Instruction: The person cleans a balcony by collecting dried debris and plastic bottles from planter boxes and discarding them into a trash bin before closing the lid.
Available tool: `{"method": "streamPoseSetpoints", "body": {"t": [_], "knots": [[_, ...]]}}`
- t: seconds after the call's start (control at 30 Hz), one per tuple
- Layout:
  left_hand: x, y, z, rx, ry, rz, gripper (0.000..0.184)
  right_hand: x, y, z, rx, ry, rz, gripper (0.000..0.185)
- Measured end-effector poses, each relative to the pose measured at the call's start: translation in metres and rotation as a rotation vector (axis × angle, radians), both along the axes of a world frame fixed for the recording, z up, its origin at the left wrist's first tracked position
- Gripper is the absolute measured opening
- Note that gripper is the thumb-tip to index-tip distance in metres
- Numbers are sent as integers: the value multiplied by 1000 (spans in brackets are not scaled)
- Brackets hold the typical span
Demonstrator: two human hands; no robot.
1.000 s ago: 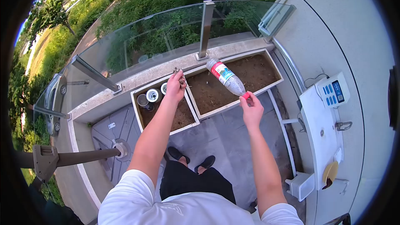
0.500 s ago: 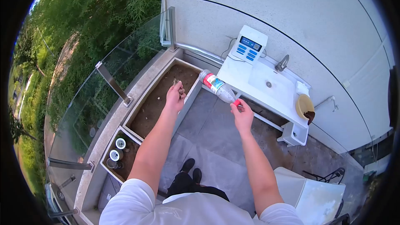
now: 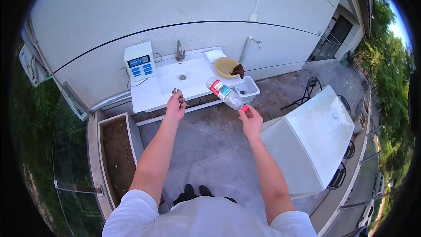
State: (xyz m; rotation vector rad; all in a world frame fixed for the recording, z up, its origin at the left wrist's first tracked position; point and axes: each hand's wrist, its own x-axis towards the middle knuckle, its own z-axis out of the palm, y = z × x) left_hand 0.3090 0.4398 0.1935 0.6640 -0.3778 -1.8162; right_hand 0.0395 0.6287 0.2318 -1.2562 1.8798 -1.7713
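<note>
My left hand (image 3: pixel 176 105) is closed on a small clump of brownish bits (image 3: pixel 180 98), too small to name, in front of the white sink (image 3: pixel 193 69). The fingers of my right hand (image 3: pixel 250 117) pinch the red cap of a clear plastic bottle (image 3: pixel 222 92). The bottle has a red, white and blue label and points up and to the left, its base towards the sink's front edge. What is inside the bottle is hard to tell.
On the counter are a white device with blue buttons (image 3: pixel 140 63), a faucet (image 3: pixel 180 52) and a yellow basin (image 3: pixel 226 66) holding a dark cloth. A white tub (image 3: pixel 247 88) stands beside it. A covered table (image 3: pixel 315 136) is at right, a soil planter (image 3: pixel 117 149) at left.
The view has swung right, from the planters and glass railing to the sink and covered table. Both hands still hold their things in nearly the same pose.
</note>
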Motion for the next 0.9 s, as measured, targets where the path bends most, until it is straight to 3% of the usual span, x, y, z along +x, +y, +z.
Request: {"method": "streamPoseSetpoints", "body": {"t": [0.13,0.47,0.67,0.9], "knots": [[-94,3,9,11,-10,-196,18,-48,54,9,3,66,-227,39],[-264,50,13,18,-32,-587,20,-121,150,0,27,-106,-569,43],[-347,63,-12,63,-31,-676,17,-164,161,-19,84,-115,-680,38],[-449,39,-40,89,-121,-722,18,-265,114,-53,73,-190,-720,34]]}}
